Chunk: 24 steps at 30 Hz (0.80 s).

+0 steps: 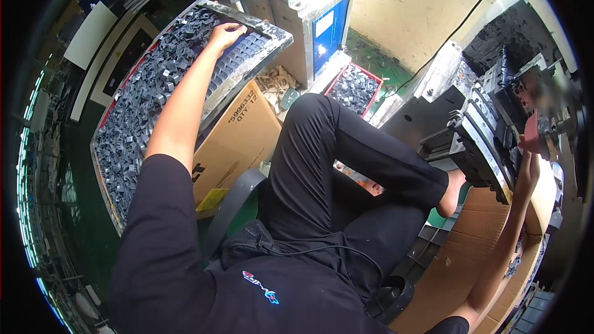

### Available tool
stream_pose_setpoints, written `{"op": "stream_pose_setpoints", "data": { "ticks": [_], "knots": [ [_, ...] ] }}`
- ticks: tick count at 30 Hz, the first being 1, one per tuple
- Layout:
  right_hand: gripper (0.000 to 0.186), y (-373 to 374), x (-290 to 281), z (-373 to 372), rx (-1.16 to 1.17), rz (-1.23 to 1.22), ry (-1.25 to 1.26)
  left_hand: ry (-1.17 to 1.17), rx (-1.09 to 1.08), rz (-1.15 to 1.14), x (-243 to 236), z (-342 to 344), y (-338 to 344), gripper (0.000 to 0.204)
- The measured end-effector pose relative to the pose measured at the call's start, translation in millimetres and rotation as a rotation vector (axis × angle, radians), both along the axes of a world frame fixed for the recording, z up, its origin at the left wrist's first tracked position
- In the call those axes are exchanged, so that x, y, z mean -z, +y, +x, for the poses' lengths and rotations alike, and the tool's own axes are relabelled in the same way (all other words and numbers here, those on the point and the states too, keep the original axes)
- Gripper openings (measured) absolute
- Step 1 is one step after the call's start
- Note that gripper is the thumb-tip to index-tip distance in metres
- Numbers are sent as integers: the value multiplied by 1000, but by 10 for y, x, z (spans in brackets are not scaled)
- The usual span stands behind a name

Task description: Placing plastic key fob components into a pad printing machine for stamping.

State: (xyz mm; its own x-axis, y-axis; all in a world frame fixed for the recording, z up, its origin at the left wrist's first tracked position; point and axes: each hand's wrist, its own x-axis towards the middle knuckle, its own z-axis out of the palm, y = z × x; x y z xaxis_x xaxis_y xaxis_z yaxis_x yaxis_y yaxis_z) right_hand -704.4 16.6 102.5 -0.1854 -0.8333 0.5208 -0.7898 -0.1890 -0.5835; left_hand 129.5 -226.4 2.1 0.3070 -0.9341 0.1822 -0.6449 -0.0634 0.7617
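My left hand (227, 36) reaches over the far end of a wide tray (279, 38) heaped with small dark grey plastic pieces (145, 102). Its fingers are drawn together in a pinch by rows of such pieces (238, 55) laid along the tray's right side. Whatever lies between the fingertips is too small to make out. At the far right, my right hand (528, 151) is closed on a red handle-like piece (532, 133) of a machine. Beside that hand is a dark metal fixture (486, 142) with a light edge; part of the hand is hidden.
A cardboard box (238, 142) stands under the tray. Ahead, a red bin (356, 89) of grey pieces sits by a blue-fronted cabinet (328, 31). Another open carton (458, 241) is below my right arm. A black cable (458, 28) hangs before the wall.
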Motion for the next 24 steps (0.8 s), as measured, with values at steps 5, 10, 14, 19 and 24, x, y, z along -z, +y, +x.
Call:
{"op": "stream_pose_setpoints", "data": {
  "ticks": [5, 10, 14, 19, 24],
  "knots": [
    [37, 80, 67, -271, 101, 38, 36, 39, 12, 330, 178, -134, -247, 52],
    [35, 43, 174, -276, 100, -23, -42, 66, -13, 279, 206, -55, -358, 40],
    [36, 78, 130, -305, 132, 60, -33, 84, 7, 286, 205, -48, -418, 41],
    [39, 91, 78, -233, 114, 43, 80, 111, -41, 338, 247, -194, -402, 41],
    [39, 19, 2, 38, 31, -3, -18, 164, -62, 271, 130, 20, -342, 32]
  ]
}}
